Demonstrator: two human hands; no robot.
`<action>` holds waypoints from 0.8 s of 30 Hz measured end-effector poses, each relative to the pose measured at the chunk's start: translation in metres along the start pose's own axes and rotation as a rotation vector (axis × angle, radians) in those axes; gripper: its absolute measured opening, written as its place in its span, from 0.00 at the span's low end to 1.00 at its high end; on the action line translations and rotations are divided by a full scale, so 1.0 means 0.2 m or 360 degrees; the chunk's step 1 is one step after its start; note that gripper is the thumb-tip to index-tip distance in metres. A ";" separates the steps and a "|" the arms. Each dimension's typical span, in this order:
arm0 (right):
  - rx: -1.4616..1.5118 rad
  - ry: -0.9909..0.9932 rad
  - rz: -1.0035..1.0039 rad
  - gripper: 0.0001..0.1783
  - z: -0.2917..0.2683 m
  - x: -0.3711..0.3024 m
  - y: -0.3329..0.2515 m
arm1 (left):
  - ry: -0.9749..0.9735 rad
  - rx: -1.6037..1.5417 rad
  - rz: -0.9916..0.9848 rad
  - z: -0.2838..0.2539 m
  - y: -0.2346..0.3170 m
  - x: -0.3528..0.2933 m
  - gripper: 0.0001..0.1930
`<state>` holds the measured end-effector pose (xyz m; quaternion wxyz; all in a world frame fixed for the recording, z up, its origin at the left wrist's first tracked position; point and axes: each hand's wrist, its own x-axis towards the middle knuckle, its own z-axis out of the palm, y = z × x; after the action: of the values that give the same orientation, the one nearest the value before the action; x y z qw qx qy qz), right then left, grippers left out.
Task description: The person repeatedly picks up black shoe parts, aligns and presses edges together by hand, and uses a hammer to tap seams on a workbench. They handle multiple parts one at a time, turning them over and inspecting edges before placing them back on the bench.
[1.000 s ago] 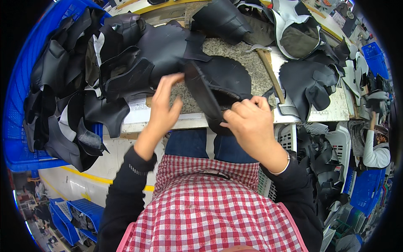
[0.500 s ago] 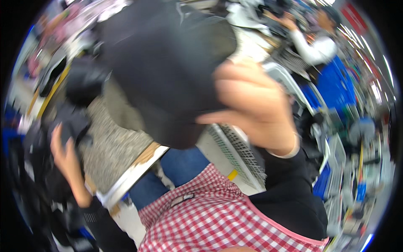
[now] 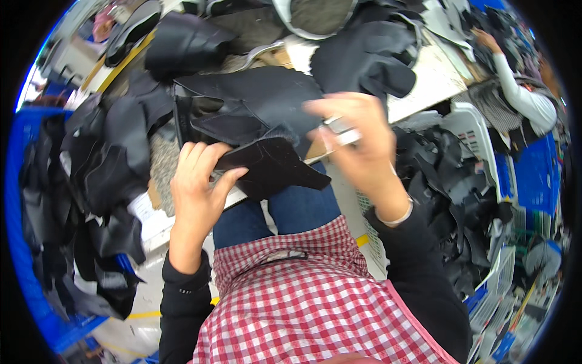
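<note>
My left hand (image 3: 199, 191) grips the edge of a black leather piece (image 3: 273, 167), thumb on top. The piece looks like a cut boot-upper part with stitched edges, and it hangs over the table's front edge. Behind it, larger black leather pieces (image 3: 254, 91) lie partly folded on the worktable. Just right of the held piece is my right hand (image 3: 364, 151), smeared by motion. Its fingers are closed around a small silvery-white object (image 3: 342, 130) whose kind I cannot make out.
At left, a blue bin (image 3: 24, 242) overflows with black leather pieces. To the right, a white basket (image 3: 479, 130) holds more of them. Stacked leather parts (image 3: 370, 57) cover the table's far side. Another person's arm (image 3: 521, 97) reaches in at far right.
The large dark piece my right hand held up now appears down on the table. My left hand has moved right and taken hold of leather; my right now holds the small silvery-white object.
</note>
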<state>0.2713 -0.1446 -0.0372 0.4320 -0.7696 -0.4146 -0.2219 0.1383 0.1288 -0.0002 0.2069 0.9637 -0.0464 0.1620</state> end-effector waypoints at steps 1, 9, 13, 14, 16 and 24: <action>0.0204 0.0115 0.0462 0.16 -0.02 -0.06 0.02 | 0.0091 -0.0116 -0.0109 0.00 0.00 -0.01 0.16; 0.1914 -0.0482 0.1478 0.18 0.30 -0.37 -0.08 | 0.0012 -0.0632 -0.0263 -0.02 0.30 -0.09 0.23; 0.1966 -0.0349 0.1195 0.15 0.30 -0.27 -0.21 | 0.0073 -0.0184 -0.0275 -0.05 0.27 -0.14 0.18; 0.1914 -0.0252 0.1082 0.16 0.28 -0.22 -0.25 | 0.0120 -0.0237 -0.0252 -0.05 0.26 -0.16 0.18; 0.1302 -0.0335 0.0503 0.20 0.21 -0.11 -0.29 | 0.0166 -0.0395 -0.0324 -0.05 0.23 -0.19 0.19; 0.1773 -0.0385 0.0966 0.20 0.30 0.02 -0.42 | 0.0234 -0.0469 -0.0143 -0.06 0.24 -0.25 0.17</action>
<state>0.2024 -0.0689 -0.0258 0.7605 -0.5326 -0.2773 0.2470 0.0792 0.0912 0.0116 0.3558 0.9096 -0.0112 0.2142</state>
